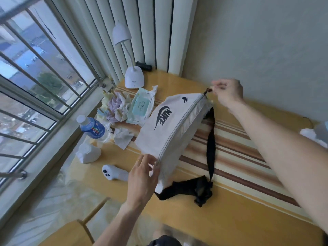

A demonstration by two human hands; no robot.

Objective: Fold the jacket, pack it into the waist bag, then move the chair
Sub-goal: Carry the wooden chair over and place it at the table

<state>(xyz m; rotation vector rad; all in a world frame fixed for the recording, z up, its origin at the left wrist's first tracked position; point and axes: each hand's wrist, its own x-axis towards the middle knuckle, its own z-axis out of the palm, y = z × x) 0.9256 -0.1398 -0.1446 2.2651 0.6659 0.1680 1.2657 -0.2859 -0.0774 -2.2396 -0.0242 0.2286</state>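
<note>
Between my two hands the waist bag (170, 128) looks zipped: right hand (228, 94) fingers pinch the zipper pull (208, 90), left hand (142, 174) grips its near end. Jacket unseen, presumably packed; the chair (83, 229) waits.

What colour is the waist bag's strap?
Black; the strap shows in the head view.
</note>
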